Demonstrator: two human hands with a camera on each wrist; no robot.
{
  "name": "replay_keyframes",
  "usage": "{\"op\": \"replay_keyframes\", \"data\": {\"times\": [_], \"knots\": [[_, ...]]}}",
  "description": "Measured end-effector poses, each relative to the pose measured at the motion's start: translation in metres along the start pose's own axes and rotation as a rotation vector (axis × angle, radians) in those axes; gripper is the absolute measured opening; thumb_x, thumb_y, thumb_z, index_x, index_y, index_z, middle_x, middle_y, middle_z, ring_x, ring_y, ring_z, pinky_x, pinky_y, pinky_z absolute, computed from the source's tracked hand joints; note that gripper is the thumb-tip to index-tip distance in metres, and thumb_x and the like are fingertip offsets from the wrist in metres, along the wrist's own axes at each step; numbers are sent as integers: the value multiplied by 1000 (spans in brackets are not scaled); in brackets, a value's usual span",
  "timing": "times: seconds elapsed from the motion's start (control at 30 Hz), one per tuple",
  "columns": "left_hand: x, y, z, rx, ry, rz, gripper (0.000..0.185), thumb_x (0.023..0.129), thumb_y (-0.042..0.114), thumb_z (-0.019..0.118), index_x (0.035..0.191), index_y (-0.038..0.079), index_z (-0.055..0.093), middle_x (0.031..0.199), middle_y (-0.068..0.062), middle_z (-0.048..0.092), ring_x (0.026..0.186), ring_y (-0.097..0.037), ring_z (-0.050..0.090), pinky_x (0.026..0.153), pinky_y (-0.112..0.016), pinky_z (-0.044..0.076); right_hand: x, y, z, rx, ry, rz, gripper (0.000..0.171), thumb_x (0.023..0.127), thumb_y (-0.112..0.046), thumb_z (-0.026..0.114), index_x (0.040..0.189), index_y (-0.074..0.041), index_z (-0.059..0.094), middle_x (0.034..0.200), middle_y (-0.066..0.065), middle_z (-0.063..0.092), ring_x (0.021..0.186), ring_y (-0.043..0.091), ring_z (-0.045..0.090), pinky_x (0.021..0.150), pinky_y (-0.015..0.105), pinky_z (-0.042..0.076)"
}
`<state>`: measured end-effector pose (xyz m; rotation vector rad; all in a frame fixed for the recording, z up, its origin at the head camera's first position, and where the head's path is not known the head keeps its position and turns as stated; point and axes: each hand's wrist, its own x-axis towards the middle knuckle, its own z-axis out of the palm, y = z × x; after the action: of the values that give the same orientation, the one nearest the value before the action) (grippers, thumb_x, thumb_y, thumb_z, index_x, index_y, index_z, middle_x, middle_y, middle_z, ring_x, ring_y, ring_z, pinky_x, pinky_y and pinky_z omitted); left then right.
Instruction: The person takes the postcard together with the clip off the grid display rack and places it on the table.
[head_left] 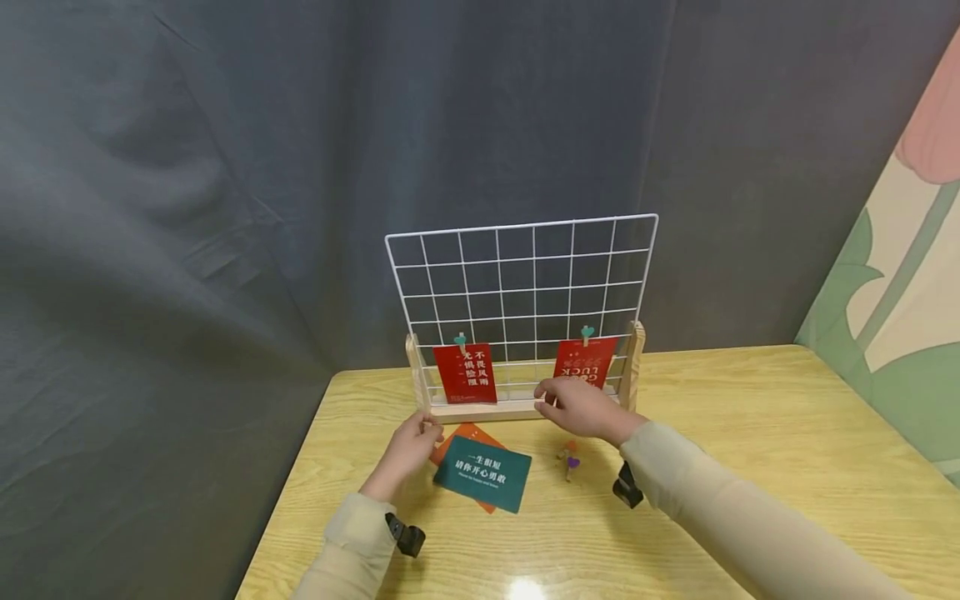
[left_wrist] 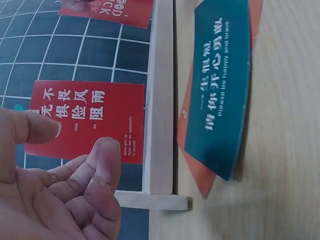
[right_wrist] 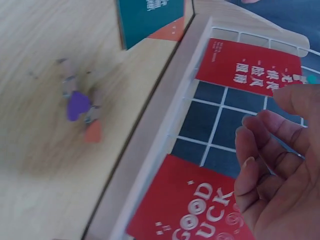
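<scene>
Hands [head_left: 581, 408] empty — teal card [head_left: 482, 472] just below left hand [head_left: 408, 446].

orange card [head_left: 465, 435]: mostly hidden under teal card [head_left: 483, 472] | small clips [right_wrist: 80, 105]: blurred, count unclear

I count one white wire grid [head_left: 525, 292] in the middle of my head view, standing in one wooden base [head_left: 480, 410] on one yellow wooden table [head_left: 750, 433].

I see two red cards on the grid: one with white writing [head_left: 466, 372] on the left and one that says GOOD LUCK [head_left: 584, 362] on the right. Each has one small green clip at its top, so two green clips [head_left: 461, 339] in all.

Lower in the frame, I count two cards lying flat: one teal card [head_left: 483, 473] on top of one orange card [head_left: 465, 437].

I see two small pegs [head_left: 572, 458] on the table, one with a purple heart and one with an orange one.

I count two hands, the left hand [head_left: 408, 446] and the right hand [head_left: 581, 406].
</scene>
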<state>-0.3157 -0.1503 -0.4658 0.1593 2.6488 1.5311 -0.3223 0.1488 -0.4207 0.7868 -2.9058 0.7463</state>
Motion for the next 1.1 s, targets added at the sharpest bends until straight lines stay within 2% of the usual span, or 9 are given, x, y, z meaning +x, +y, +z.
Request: {"op": "replay_keyframes", "data": {"times": [0.2,0.37,0.53,0.67,0.73,0.87,1.0,1.1], "knots": [[8,7,0,-16,3,12,35,105,14,52,131,-8,53,102,-19,67,90,-40,67,73,-36,55,12,-12,-6,-8,-9,-20,23,101,-15,65,115,3,69,92,5,69,77,15,62,73,35,56],[15,14,1,-33,1,31,39,106,15,52,136,-9,50,105,-24,65,88,-42,66,75,-37,56,22,-21,-12,-29,16,-12,25,101,-16,65,117,2,68,94,6,69,76,15,61,71,34,56],[19,16,2,-50,17,47,34,106,12,51,132,-10,52,101,-24,63,84,-39,66,77,-42,57,32,-27,-13,-37,26,-10,26,101,-18,66,119,1,68,94,5,69,75,15,61,70,33,55],[21,18,2,-73,15,52,37,105,13,52,133,-11,50,101,-23,64,88,-40,66,83,-48,57,39,-32,-14,-45,31,-5,30,102,-20,66,122,2,67,95,6,69,74,14,61,69,32,56],[22,20,2,-84,14,55,41,105,15,53,136,-11,49,102,-21,64,90,-40,67,84,-46,57,43,-35,-15,-61,52,-7,31,101,-20,67,124,2,67,97,7,70,76,16,63,71,34,56],[26,23,3,-79,23,75,44,104,15,53,137,-13,47,99,-17,64,88,-39,66,77,-37,56,52,-41,-17,-95,86,-6,32,101,-19,67,125,1,67,102,10,71,81,19,64,74,37,57],[30,19,5,-99,31,47,43,104,12,54,139,-12,45,98,-17,64,88,-41,64,73,-33,53,59,-46,-16,-94,82,10,34,100,-20,68,127,-1,66,107,11,71,86,22,65,78,38,58],[33,17,6,-113,33,35,47,104,11,54,144,-12,41,97,-18,62,83,-38,62,68,-31,48,63,-48,-15,-87,95,22,35,100,-21,69,129,-1,65,109,12,72,89,24,67,81,40,59]]}}
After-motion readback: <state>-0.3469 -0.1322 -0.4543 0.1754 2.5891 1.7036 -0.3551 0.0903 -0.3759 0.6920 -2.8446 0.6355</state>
